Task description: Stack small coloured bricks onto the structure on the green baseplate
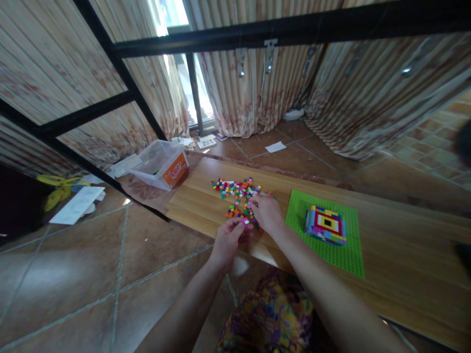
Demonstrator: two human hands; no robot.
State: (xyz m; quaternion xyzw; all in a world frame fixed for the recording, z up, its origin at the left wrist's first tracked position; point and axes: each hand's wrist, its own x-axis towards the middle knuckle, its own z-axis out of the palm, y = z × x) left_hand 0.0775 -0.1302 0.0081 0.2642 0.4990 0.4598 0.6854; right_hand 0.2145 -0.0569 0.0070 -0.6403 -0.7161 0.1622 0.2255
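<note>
Near the front edge of the wooden table, my left hand is closed on a small pink brick, pinched between thumb and finger. My right hand reaches into a loose pile of small coloured bricks, its fingers drawn together at the pile's right side. What those fingertips hold, if anything, is too small to make out. Right of the hands lies a green baseplate. On it stands a multicoloured brick block, its top showing nested rectangles of red, white and yellow around a dark centre.
A clear plastic bin with an orange label stands beyond the table's left end. Black metal bars cross the view above and at the left. Papers lie on the tiled floor, and curtains hang behind.
</note>
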